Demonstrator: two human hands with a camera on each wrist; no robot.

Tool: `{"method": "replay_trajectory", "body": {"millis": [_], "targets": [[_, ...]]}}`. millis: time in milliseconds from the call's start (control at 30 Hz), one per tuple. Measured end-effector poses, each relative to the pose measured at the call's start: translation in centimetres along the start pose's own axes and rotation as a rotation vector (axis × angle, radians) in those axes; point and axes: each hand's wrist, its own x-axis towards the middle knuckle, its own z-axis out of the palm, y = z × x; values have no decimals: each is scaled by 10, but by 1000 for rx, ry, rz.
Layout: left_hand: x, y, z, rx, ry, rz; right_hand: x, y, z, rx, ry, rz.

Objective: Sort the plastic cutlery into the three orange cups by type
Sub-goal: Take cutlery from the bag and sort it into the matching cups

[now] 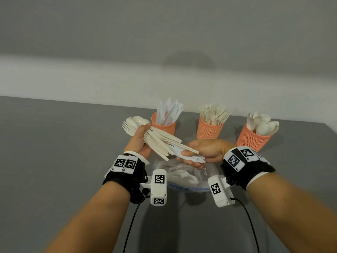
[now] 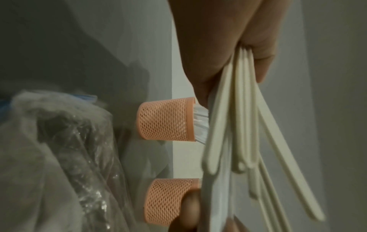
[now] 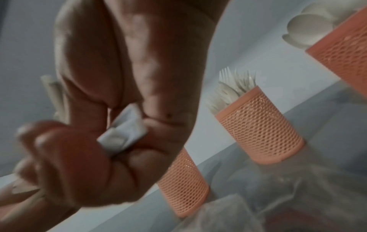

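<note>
My left hand (image 1: 139, 141) grips a mixed bundle of cream cutlery (image 1: 156, 141), fork and spoon heads at upper left, handles fanning down-right (image 2: 244, 119). My right hand (image 1: 202, 152) is curled round the handle ends of white knives (image 1: 191, 158), seen as white ends in its fist (image 3: 124, 133), and touches the bundle's handle tips. Three orange mesh cups stand behind: the left cup (image 1: 163, 126) holds knives, the middle cup (image 1: 208, 129) forks, the right cup (image 1: 252, 136) spoons.
A clear zip bag (image 1: 182, 178) with more white cutlery lies on the grey table (image 1: 63, 152) under my hands. Behind the cups the table meets a pale wall (image 1: 91, 81). Black cables hang from both wrist cameras.
</note>
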Motion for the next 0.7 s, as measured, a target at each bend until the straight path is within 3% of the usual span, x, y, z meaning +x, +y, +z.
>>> {"method": "replay_trajectory", "body": {"millis": [167,400,700], "targets": [[3,-3,-2,-9,41,-15,8,-8,8,23,69,70],[21,-3,-23,-135,274,-33,-3,-24,-2,-172,130,214],[30,-2,-27,-144,332,-19,12,-12,11,-252,201,138]]}}
